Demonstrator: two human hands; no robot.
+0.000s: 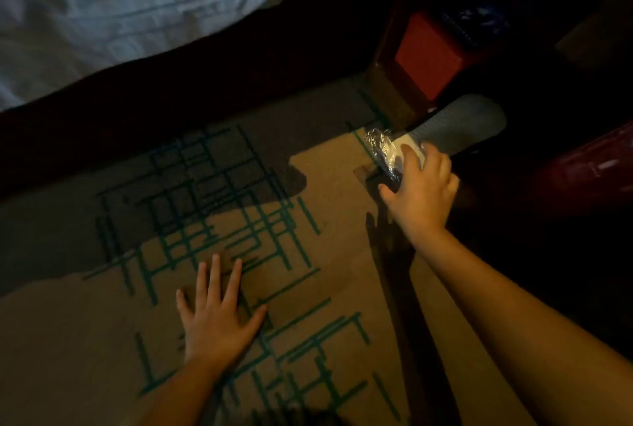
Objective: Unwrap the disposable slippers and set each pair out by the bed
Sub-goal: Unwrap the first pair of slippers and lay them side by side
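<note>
While the left hand [219, 316] lies spread flat on carpet [325, 186], the right hand's [419, 192] grip clasps a half-shadowed wrapped slipper [455, 131]

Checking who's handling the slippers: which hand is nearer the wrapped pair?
Right. The right hand rests on the wrapped slippers by the bed corner; the left hand lies flat on the carpet, well away.

Two hands are seen, a left hand [219, 316] and a right hand [419, 191]. One slipper pack [442, 138], one bed [113, 11] and one red box [428, 56] are counted.
</note>
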